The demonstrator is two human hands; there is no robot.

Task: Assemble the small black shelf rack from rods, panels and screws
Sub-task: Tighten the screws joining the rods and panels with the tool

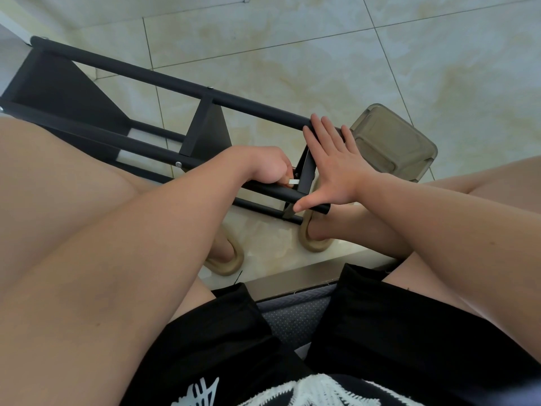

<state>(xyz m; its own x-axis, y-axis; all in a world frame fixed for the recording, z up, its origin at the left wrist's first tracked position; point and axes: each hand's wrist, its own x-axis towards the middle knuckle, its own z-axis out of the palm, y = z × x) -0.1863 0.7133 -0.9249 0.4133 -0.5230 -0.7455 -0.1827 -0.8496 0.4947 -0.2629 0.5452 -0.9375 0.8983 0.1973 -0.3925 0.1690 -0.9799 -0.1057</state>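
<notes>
The black shelf rack lies on its side across the tiled floor, its long rods running from upper left to centre. Black panels sit between the rods, one at the far left, one mid-way, and one at the near end. My left hand is curled around a small silver tool at the near end panel's corner. My right hand lies flat with straight fingers across the rods' near ends, thumb on the lower rod.
A translucent grey plastic box stands on the floor just right of the rack's end. My feet in beige slippers are below the rack. My bare knees frame both sides. Pale tiled floor stretches beyond.
</notes>
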